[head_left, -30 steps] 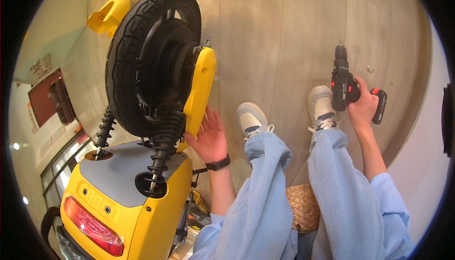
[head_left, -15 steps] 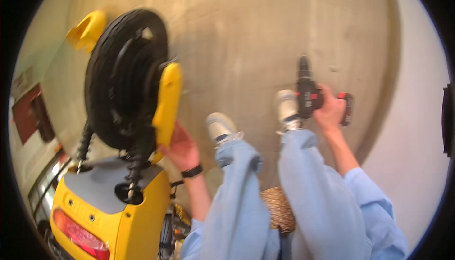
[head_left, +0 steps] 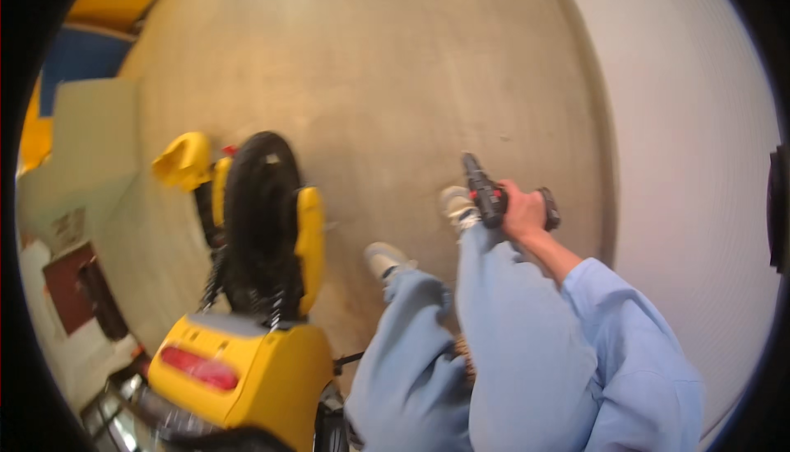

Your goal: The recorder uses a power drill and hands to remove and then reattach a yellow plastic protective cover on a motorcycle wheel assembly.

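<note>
The black drill (head_left: 487, 198) is just beside the right shoe (head_left: 455, 202), its nose aimed away from the wearer, well apart from the yellow scooter (head_left: 288, 382). There the wheel (head_left: 262, 217) is already in place beside its yellow side arm (head_left: 310, 242); blur hides whether anything is left to tighten. The right hand (head_left: 522, 209) wraps the drill's grip, forearm (head_left: 559, 254) stretched forward; the left hand is out of sight, so I can't tell its state.

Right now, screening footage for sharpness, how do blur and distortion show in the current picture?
Head view: blur softens the black-and-red cordless drill, round black rubber tyre and brown floor; head view also: the foot of the pale wall bows, and corners go black.
</note>
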A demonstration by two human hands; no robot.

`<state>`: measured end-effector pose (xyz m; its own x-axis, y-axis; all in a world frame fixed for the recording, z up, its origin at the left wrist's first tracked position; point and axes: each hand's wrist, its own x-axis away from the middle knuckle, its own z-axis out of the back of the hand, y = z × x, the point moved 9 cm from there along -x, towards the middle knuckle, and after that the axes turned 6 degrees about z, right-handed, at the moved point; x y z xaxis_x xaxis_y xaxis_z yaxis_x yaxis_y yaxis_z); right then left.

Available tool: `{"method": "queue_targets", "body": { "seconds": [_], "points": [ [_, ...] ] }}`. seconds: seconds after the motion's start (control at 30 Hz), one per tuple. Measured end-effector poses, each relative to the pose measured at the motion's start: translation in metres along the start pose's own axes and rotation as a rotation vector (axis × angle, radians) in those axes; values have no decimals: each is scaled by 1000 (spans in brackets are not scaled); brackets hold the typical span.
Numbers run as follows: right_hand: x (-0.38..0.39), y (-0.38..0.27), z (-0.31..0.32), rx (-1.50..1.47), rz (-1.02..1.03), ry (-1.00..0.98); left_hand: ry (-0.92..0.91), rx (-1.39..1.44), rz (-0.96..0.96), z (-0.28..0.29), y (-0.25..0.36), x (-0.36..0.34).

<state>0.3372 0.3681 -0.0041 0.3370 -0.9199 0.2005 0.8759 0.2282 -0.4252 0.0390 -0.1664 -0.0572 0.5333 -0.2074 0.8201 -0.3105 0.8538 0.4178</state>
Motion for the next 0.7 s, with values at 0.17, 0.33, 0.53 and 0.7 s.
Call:
{"method": "queue_targets", "body": {
  "seconds": [0.17, 0.33, 0.53, 0.7],
  "points": [
    [16, 7, 23, -204, -324, -91, -148, -381, -31, -2, 7, 122],
    [25, 19, 61, -452, -272, 103, -333, -648, -29, 2, -8, 227],
    [29, -47, 107, -831, -216, -109, -400, -686, 104, 7, -211, 280],
    [31, -23, 140, -872, -253, -109, -96, -367, 72, -20, -214, 313]
  ]
}}
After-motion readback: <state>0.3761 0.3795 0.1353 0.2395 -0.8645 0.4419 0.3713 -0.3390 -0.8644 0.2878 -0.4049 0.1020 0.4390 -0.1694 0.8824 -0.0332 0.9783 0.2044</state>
